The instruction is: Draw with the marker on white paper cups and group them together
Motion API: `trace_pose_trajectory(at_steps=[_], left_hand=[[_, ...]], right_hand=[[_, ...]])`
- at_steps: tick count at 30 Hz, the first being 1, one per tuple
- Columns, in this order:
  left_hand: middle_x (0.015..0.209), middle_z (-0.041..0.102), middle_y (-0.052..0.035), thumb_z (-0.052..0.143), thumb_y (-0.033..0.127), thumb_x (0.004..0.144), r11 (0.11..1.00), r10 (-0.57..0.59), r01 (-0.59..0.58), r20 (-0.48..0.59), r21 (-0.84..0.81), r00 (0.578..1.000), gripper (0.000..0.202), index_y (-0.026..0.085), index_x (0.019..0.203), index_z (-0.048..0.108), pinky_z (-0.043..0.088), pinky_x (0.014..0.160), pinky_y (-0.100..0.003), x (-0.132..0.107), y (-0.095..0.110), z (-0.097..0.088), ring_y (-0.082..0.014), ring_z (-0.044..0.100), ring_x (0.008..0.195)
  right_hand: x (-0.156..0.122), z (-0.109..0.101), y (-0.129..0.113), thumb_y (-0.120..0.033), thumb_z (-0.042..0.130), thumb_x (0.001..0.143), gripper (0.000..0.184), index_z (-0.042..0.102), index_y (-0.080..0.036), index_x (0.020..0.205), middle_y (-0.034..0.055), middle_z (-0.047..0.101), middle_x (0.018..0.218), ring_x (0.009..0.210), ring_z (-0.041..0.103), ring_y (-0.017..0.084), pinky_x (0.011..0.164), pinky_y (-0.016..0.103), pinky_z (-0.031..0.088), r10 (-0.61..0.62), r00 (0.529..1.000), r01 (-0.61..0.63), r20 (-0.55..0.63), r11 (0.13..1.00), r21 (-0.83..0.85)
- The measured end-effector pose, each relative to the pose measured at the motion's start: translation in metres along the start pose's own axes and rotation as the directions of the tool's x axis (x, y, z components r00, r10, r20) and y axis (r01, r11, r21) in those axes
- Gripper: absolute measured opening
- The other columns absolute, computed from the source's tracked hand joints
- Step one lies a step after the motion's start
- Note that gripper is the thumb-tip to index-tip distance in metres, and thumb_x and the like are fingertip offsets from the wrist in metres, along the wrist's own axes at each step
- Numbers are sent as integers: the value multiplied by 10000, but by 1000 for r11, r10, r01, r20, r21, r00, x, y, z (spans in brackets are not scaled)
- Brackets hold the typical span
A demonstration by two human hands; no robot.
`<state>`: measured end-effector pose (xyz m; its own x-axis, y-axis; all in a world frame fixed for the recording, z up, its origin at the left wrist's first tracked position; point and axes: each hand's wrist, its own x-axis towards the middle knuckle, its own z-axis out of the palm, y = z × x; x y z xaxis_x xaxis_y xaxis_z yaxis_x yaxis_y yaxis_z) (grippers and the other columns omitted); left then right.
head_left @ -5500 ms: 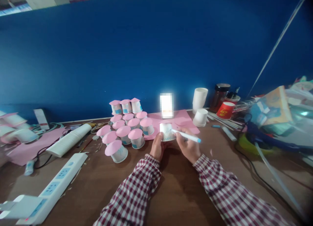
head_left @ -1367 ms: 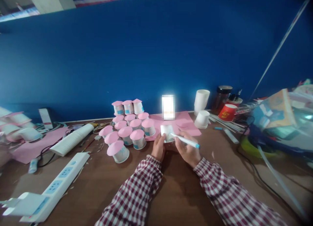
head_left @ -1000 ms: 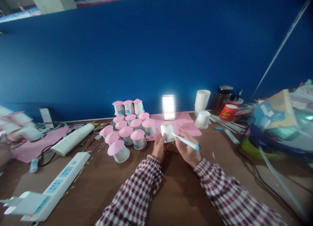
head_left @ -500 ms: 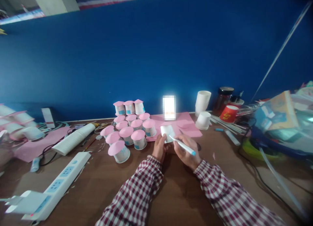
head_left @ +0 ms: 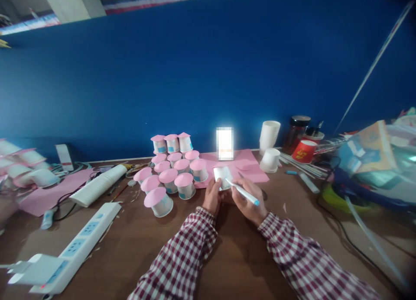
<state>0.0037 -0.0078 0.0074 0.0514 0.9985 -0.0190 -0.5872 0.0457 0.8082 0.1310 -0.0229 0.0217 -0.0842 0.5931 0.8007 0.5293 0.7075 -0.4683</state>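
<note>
My left hand (head_left: 212, 198) is closed around a small white paper cup (head_left: 222, 173), which is tilted and has faint light-blue marks on its side. A white felt-tip marker (head_left: 244, 193) with a light-blue end is pinched in my right hand (head_left: 251, 207), its tip at the right side of the cup. To the left of my hands stand several paper cups topped with pink paper cones (head_left: 184, 180), some stacked at the back and bearing blue drawings. Behind the held cup lies pink paper (head_left: 248, 163).
Plain white cups (head_left: 270, 159) stand at the back right, near a red paper cup (head_left: 304, 151) and a dark-lidded jar (head_left: 297, 129). At left lie a power strip (head_left: 81, 239) and a stack of white cups (head_left: 99, 185). A cluttered basin (head_left: 357, 191) is at far right.
Almost nothing differs. The cup and marker stay in my hands in nearly the same place, with only a very slight shift of the cup.
</note>
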Motion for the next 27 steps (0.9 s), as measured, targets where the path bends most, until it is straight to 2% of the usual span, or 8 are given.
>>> trace_pose_trajectory(at_steps=[9, 21, 27], left_hand=[[852, 612, -37, 628, 424, 758, 999, 16, -16, 4, 38, 1000, 322, 155, 921, 560, 475, 663, -250, 3, -4, -5, -133, 602, 744], [787, 599, -27, 636, 416, 750, 999, 12, -12, 2, 49, 1000, 321, 147, 904, 550, 444, 573, -219, 1, -2, -2, -127, 600, 691], [855, 610, -44, 632, 419, 758, 998, 15, -15, 6, 53, 1000, 335, 151, 944, 558, 472, 615, -230, 2, -3, -4, -131, 606, 727]], right_hand=[[-1, 0, 4, -247, 518, 855, 111, 582, -190, 926, 47, 646, 801, 743, 624, 163, 703, 284, 511, 17, 1000, -18, -23, 999, -33], [0, 0, 3, -237, 515, 860, 108, 576, -183, 931, 52, 643, 821, 762, 625, 164, 714, 287, 514, 11, 1000, -12, -28, 999, -42], [1, -1, 2, -249, 503, 862, 112, 590, -189, 900, 51, 648, 793, 744, 631, 164, 702, 289, 519, 14, 1000, -15, -23, 999, -44]])
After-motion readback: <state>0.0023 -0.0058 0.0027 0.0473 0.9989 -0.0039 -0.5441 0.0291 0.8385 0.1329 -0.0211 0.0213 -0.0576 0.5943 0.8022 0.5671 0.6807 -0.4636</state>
